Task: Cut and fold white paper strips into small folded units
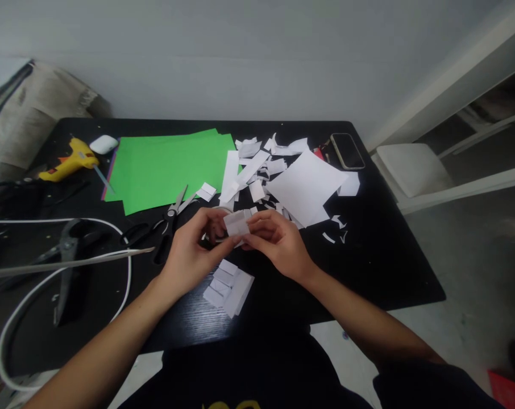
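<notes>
Both of my hands meet above the middle of a black table [377, 255]. My left hand [193, 250] and my right hand [278, 241] pinch the same small folded piece of white paper [237, 223] between their fingertips, fingers curled around it. Just below the hands, a folded strip of white paper with several creased panels [228, 288] lies flat on the table. Black-handled scissors [166, 221] rest just left of my left hand.
Green paper sheets [167, 165] lie at the back left, a white sheet [306, 184] and several white scraps [257, 162] behind the hands. A yellow glue gun [70, 159], a phone [347, 150], black pliers [67, 255] and a white cable [125, 267] are also there.
</notes>
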